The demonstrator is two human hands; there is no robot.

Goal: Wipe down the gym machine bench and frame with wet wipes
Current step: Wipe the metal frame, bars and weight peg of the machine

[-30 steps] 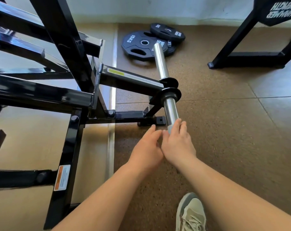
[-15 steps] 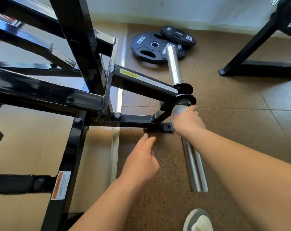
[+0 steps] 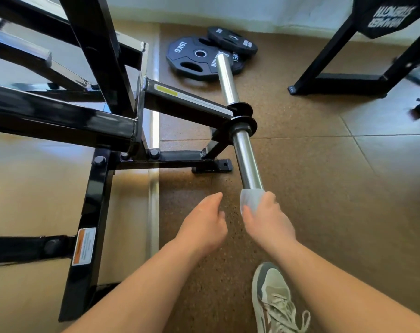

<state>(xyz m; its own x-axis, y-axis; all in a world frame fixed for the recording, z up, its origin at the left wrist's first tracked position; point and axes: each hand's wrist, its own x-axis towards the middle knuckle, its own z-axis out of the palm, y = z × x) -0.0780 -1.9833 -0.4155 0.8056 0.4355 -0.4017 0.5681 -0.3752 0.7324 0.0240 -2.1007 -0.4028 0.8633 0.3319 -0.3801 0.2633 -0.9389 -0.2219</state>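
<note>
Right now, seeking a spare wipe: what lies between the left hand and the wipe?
Head view: only bare floor between the left hand and the wet wipe the right hand grips.

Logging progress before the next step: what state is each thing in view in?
right hand: grips the wet wipe.
wet wipe: wrapped round near end of chrome bar.
left hand: relaxed, holding nothing.
chrome bar: no plates loaded.
weight plates: flat on floor, overlapping.

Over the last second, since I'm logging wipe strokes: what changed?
The right hand, gripping the wet wipe around the chrome bar, slid up to the black collar, then back to the bar's near end. The left hand drew away from it, holding nothing. The frame and weight plates stayed put.
</note>
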